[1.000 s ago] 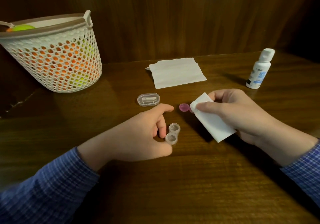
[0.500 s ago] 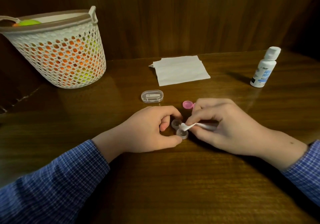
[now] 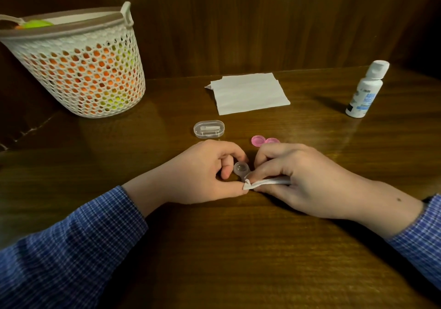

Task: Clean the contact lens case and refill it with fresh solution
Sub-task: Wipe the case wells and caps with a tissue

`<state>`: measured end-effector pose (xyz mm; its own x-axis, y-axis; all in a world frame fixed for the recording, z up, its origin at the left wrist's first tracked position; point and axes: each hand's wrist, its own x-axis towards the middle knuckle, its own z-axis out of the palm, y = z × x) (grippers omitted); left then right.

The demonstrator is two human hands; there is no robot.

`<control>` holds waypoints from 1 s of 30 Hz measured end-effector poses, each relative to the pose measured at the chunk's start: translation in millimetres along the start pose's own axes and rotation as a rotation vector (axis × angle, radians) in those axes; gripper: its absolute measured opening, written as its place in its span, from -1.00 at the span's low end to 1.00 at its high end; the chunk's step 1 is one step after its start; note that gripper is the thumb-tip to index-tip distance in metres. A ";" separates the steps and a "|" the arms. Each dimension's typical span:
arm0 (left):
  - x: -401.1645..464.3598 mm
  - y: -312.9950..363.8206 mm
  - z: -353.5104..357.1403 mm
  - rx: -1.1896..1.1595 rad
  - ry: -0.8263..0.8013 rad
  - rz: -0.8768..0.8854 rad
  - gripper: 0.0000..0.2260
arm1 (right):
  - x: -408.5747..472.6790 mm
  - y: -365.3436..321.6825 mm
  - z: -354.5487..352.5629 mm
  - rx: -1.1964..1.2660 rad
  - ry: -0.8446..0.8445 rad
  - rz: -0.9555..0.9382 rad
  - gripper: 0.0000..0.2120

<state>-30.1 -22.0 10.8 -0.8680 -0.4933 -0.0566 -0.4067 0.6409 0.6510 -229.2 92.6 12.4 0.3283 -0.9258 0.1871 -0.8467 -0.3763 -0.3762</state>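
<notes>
At the far left of the wooden table (image 3: 214,249) we observed a white perforated basket (image 3: 78,70) standing upright against the wooden back wall, with orange and yellow-green contents showing through its holes. To its right, nearer the middle, a small clear oval box (image 3: 209,129) lay flat with a pale part inside it.

Our left hand (image 3: 205,175) rested on the table with its fingers curled. The thumb and forefinger were closed around the clear contact lens case (image 3: 240,168), which sat on the tabletop between the two hands. One open well of the case faced up; the other well was covered by the tissue and the right fingers, so we could not tell its condition.

Behind the hands, a flat stack of white tissues (image 3: 249,92) lay near the back edge of the table. Two pink caps (image 3: 263,141) lay side by side on the table just behind the right knuckles, apart from the case.

Our right hand (image 3: 303,177) had its fingers together and curled, pinching a folded tissue (image 3: 265,182). The tip of the tissue was pressed against the near end of the case and touched the left thumb.

At the far right, a white solution bottle (image 3: 367,89) with a blue label stood upright and capped, well apart from the hands. Both sleeves were blue check.
</notes>
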 end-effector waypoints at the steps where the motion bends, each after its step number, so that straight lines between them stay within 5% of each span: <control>1: -0.3 -0.6 -2.3 -0.029 -0.010 -0.011 -0.67 | -0.7 0.3 -0.9 0.013 0.014 -0.003 -0.79; 4: 1.0 -1.5 -11.5 -0.148 0.012 -0.069 -0.62 | -2.7 2.6 -4.9 0.119 0.110 -0.016 -0.77; 7: 2.9 0.6 -16.0 -0.600 0.074 -0.152 -0.66 | -4.2 5.3 -7.8 0.142 0.243 -0.065 -0.77; 12: 0.0 9.7 -1.5 -1.093 -0.225 -0.062 -0.86 | -4.9 6.3 -8.8 0.149 0.421 -0.184 -0.80; 20: -0.8 12.2 2.9 -1.204 -0.224 0.017 -0.84 | -5.4 3.1 -7.9 0.261 0.430 -0.187 -0.81; 30: -0.1 12.0 8.0 -0.922 0.019 0.003 -0.81 | -4.5 -1.0 -2.9 0.472 0.339 0.098 -0.76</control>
<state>-37.2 -9.6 12.5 -0.8607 -0.5069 -0.0469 -0.0094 -0.0762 0.9970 -231.1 97.2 14.6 0.0398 -0.9236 0.3813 -0.5628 -0.3361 -0.7552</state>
